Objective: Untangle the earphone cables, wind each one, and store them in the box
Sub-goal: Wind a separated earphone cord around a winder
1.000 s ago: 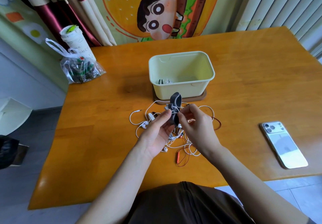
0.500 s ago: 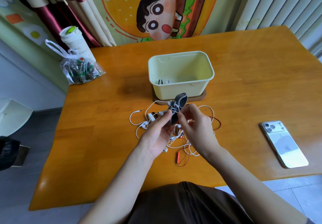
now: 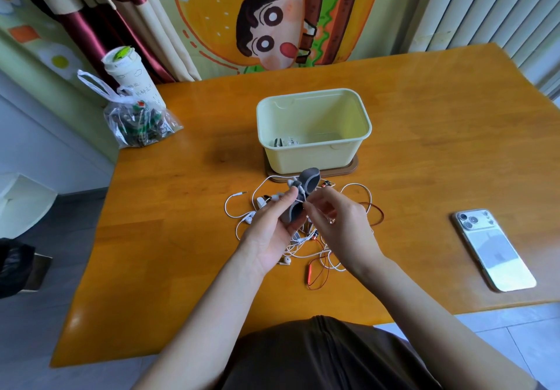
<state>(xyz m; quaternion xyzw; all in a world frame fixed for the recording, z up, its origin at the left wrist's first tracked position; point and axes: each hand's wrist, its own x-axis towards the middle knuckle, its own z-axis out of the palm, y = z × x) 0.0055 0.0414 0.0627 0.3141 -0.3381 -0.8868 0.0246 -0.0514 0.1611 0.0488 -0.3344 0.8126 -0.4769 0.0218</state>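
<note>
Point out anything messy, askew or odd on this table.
The white and red earphone cables lie knotted in a heap before the yellow box. The smartphone lies slanted near the front edge of the table. Nothing looks spilled or broken.

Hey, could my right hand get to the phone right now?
Probably yes: only bare table lies between the right hand and the phone, though its fingers are pinching a white cable.

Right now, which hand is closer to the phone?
Right. The right hand, pinching a white cable, sits on the side of the phone; the left hand, gripping the grey cable winder, is beyond it, farther away.
</note>
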